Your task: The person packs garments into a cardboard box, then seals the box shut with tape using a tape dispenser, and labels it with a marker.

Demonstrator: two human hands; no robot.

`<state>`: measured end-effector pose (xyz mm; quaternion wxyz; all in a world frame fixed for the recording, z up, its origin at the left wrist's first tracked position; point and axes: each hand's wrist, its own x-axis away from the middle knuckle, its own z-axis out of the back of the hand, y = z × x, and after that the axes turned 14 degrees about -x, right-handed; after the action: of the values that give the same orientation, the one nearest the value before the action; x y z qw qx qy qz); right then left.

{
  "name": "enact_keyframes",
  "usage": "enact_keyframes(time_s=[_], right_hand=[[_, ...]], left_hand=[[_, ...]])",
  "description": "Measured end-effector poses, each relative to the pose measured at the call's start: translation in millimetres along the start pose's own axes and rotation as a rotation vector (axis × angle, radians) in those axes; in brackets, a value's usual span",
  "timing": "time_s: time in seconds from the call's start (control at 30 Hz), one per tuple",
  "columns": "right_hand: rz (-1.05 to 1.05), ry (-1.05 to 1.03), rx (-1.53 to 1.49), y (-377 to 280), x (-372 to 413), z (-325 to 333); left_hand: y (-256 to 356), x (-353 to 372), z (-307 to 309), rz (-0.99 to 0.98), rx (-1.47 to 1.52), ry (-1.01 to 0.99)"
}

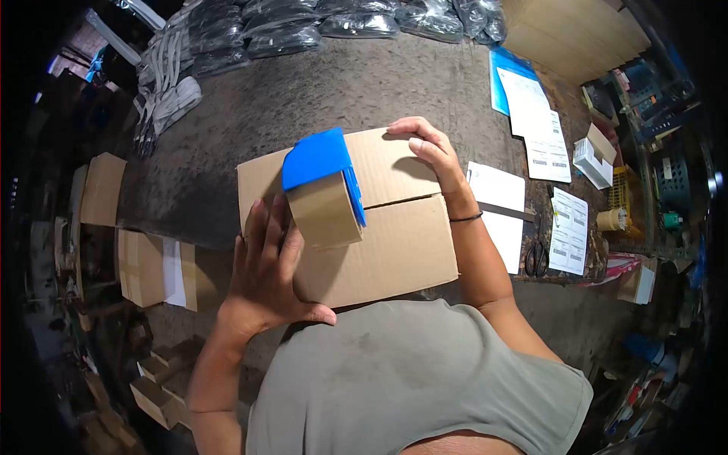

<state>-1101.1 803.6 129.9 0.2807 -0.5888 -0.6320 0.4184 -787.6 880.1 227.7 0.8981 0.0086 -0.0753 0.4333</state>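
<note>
"What's in the middle there?"

"A cardboard box (pixel 379 250), close against the person, faintly ribbed on top, its two flaps meeting in a thin, dark seam. It sits on a scuffed, mottled table (pixel 250 98)."

"And that blue thing?"

"It looks like a tape dispenser (pixel 324 171): smooth, curved blue above a glossy tan side. It's over the box top, towards eleven o'clock, tilted."

"How are the hands?"

"The left hand (pixel 269 265) is at eight o'clock, fingers long and spread, thumb apart at the near edge. The tips lie right by the tan side; I can't tell whether they grip it. The right hand (pixel 432 148), at one to two, has bent fingers grasping the box's far corner."

"Anything around them?"

"At twelve, plump, shiny black plastic packs (pixel 356 23) in rows. At ten, limp grey straps (pixel 171 95) in a bundle. Towards two, flat printed sheets (pixel 547 148), overlapping. Just past three, black scissors (pixel 537 259) with looped handles."
</note>
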Motion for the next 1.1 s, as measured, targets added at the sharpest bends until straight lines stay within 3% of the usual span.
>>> enact_keyframes(time_s=[0.07,0.13,0.3,0.47,0.53,0.6,0.67,0.8,0.87,0.9,0.93,1.0,1.07,1.1], right_hand=[[0.106,-0.020,0.250,0,-3,3],[0.059,0.064,0.078,-4,-3,-5],[0.033,0.065,0.044,-5,-20,5],[0.054,0.040,0.027,-2,-19,9],[0.053,0.045,0.141,-13,-17,11],[0.192,0.181,0.501,-24,-18,3],[0.277,0.207,0.504,-57,-16,-32],[0.138,0.183,0.865,-79,-15,-117],[0.041,0.194,1.004,-71,-27,-132],[-0.108,0.241,1.044,-72,-32,-141],[-0.094,0.244,1.048,-73,-32,-150],[-0.332,0.254,0.876,-75,-32,-167],[-0.325,0.272,0.792,-68,-34,-164],[-0.277,0.356,0.552,-57,-37,-154]], left_hand=[[-1,-1,1,0.019,0.030,0.004],[-3,-6,-2,0.054,0.007,0.016],[-12,-24,-8,0.105,0.046,0.081],[-18,-18,-21,0.029,0.091,0.184],[-18,-16,-25,0.010,0.067,0.177],[-16,-16,-24,-0.006,0.045,0.179],[-14,-13,-15,0.038,-0.014,0.050],[-19,-10,-24,-0.002,-0.005,0.095],[-19,-15,-31,-0.016,0.013,0.157],[-19,-16,-32,-0.020,-0.010,0.166],[-19,-15,-33,-0.022,-0.016,0.178],[-19,-14,-34,-0.028,-0.001,0.199],[-17,-15,-34,-0.028,0.005,0.231],[-18,-16,-35,-0.035,0.012,0.243]])
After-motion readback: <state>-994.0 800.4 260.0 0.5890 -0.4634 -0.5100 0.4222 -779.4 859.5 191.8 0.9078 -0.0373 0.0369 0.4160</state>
